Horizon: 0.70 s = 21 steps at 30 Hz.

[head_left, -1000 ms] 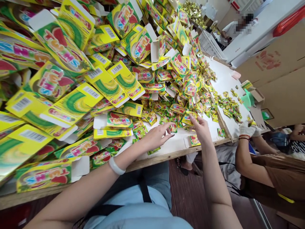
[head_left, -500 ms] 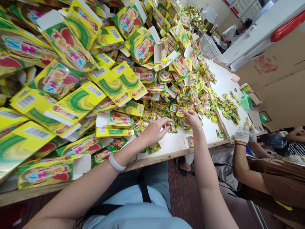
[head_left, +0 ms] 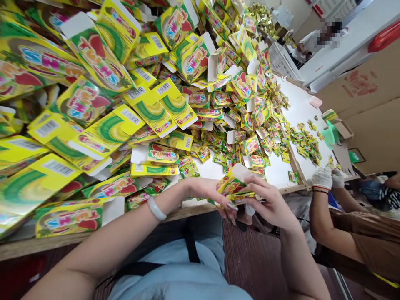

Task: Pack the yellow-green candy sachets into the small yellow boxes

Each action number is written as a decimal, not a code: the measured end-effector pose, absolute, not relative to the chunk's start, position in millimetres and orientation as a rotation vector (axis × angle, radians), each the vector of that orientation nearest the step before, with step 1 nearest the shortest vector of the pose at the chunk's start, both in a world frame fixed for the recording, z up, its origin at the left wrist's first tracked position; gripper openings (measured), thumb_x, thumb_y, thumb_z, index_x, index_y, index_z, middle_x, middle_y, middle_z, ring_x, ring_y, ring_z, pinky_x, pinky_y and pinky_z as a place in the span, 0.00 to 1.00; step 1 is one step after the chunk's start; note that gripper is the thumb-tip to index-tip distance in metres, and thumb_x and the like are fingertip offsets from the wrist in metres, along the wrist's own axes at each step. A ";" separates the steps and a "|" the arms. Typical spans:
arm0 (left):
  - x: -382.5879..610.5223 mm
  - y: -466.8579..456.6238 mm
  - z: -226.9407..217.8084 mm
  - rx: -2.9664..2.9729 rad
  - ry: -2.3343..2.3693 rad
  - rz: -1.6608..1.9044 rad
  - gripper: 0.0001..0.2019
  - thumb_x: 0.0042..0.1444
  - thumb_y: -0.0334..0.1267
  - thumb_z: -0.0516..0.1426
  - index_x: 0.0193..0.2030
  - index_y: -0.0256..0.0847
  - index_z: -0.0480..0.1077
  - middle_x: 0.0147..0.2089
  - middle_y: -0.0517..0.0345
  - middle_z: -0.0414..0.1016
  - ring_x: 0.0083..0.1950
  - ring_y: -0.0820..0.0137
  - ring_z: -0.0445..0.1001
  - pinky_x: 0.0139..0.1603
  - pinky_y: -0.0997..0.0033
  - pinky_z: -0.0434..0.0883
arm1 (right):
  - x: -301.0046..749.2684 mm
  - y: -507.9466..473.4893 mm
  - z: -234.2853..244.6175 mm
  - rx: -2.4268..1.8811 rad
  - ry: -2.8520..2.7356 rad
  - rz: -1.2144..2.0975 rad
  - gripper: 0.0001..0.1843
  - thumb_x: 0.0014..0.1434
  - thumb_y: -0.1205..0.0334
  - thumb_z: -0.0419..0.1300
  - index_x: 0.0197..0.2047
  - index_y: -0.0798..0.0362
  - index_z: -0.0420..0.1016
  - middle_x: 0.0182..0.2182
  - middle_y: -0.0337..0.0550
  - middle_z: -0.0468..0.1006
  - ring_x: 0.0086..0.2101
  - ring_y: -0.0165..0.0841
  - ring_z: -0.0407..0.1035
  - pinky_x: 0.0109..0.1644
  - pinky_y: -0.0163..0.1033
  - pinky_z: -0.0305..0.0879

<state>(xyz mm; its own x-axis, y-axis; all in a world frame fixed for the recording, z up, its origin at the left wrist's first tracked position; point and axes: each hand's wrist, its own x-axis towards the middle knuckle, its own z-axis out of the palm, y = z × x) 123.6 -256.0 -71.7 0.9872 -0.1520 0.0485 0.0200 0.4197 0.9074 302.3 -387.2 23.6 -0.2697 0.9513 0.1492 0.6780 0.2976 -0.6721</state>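
Drawn back since half a second ago from the loose sachets (head_left: 218, 156) in the middle of the tabletop (head_left: 278, 171) to its near edge: both hands, now closed together on one small carton (head_left: 233, 185). Left hand (head_left: 208, 191) palm-down over the tabletop's near edge, fingers curled, tips pinching the carton's lower end. White bangle (head_left: 156, 208) on that wrist. Right hand (head_left: 271, 203) just off the tabletop's near edge, thumb and forefinger clamped on the carton's right side, other fingers folded beneath. Small carton gripped between the two hands, tilted, white flap open at the top, held above the tabletop's near edge and not resting on it.

Heaped over the tabletop's left and far parts, a big pile of yellow-green cartons (head_left: 103, 66), some with printed faces up, some with barcodes up. Strewn toward the tabletop's right end, scattered sachets (head_left: 304, 141). At the tabletop's right corner, a co-worker's gloved hands (head_left: 323, 178), with a brown sleeve (head_left: 371, 233) below. Past the tabletop's far end, a white basket (head_left: 283, 62).
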 end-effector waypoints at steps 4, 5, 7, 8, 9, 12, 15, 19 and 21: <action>127.3 -261.1 -70.4 1.155 0.081 0.154 0.19 0.49 0.53 0.66 0.30 0.39 0.67 0.25 0.62 0.68 0.27 0.73 0.67 0.30 0.70 0.68 | 304.1 -386.0 22.2 -1.446 -1.521 0.474 0.08 0.63 0.63 0.63 0.44 0.43 0.79 0.44 0.44 0.78 0.34 0.35 0.77 0.34 0.40 0.76; 127.2 -260.0 -69.9 1.182 0.095 0.168 0.19 0.49 0.52 0.66 0.29 0.39 0.66 0.24 0.63 0.66 0.27 0.74 0.66 0.30 0.70 0.67 | 303.2 -382.7 20.3 -1.410 -1.402 0.477 0.08 0.62 0.62 0.63 0.45 0.43 0.78 0.41 0.43 0.77 0.28 0.32 0.75 0.27 0.38 0.74; 126.9 -258.1 -69.1 1.224 0.092 0.146 0.19 0.47 0.51 0.67 0.30 0.39 0.65 0.25 0.63 0.66 0.27 0.74 0.66 0.28 0.71 0.65 | 299.7 -373.2 14.6 -1.362 -1.286 0.520 0.08 0.61 0.60 0.65 0.44 0.44 0.76 0.36 0.40 0.77 0.20 0.27 0.69 0.20 0.35 0.70; 126.8 -257.6 -69.2 1.238 0.087 0.142 0.20 0.45 0.51 0.67 0.30 0.40 0.65 0.26 0.63 0.66 0.27 0.74 0.65 0.28 0.71 0.64 | 297.9 -367.8 11.1 -1.358 -1.281 0.543 0.08 0.60 0.60 0.66 0.44 0.44 0.76 0.35 0.39 0.76 0.18 0.27 0.67 0.19 0.35 0.69; 126.9 -257.6 -69.6 1.254 0.077 0.139 0.20 0.44 0.51 0.68 0.30 0.40 0.65 0.26 0.63 0.66 0.27 0.74 0.64 0.27 0.71 0.63 | 296.8 -362.6 7.4 -1.363 -1.289 0.554 0.08 0.59 0.59 0.66 0.43 0.45 0.76 0.35 0.39 0.76 0.18 0.26 0.67 0.18 0.35 0.68; 127.7 -259.2 -73.0 1.295 0.041 0.138 0.21 0.44 0.53 0.68 0.29 0.41 0.65 0.26 0.63 0.64 0.26 0.73 0.62 0.27 0.69 0.62 | 299.2 -353.0 0.4 -1.405 -1.402 0.530 0.06 0.61 0.60 0.64 0.42 0.47 0.77 0.40 0.42 0.75 0.20 0.25 0.67 0.20 0.36 0.68; 129.2 -261.2 -77.2 1.282 0.024 0.134 0.23 0.44 0.55 0.68 0.31 0.41 0.65 0.27 0.63 0.65 0.27 0.73 0.63 0.28 0.69 0.62 | 305.0 -352.7 7.3 -1.474 -1.646 0.484 0.05 0.64 0.63 0.62 0.44 0.47 0.77 0.42 0.43 0.75 0.29 0.29 0.72 0.29 0.37 0.72; 130.9 -262.2 -80.3 1.314 0.070 0.120 0.24 0.41 0.54 0.70 0.32 0.39 0.65 0.27 0.64 0.66 0.28 0.73 0.64 0.30 0.71 0.63 | 302.1 -354.0 30.2 -1.530 -2.007 0.499 0.08 0.66 0.65 0.59 0.45 0.48 0.78 0.39 0.44 0.76 0.40 0.34 0.73 0.43 0.40 0.73; 131.0 -261.9 -80.1 1.337 0.091 0.107 0.25 0.40 0.54 0.70 0.32 0.39 0.65 0.27 0.65 0.66 0.28 0.74 0.64 0.29 0.72 0.63 | 299.2 -352.4 37.0 -1.558 -2.114 0.538 0.09 0.67 0.65 0.57 0.46 0.48 0.78 0.39 0.45 0.76 0.41 0.35 0.73 0.45 0.42 0.72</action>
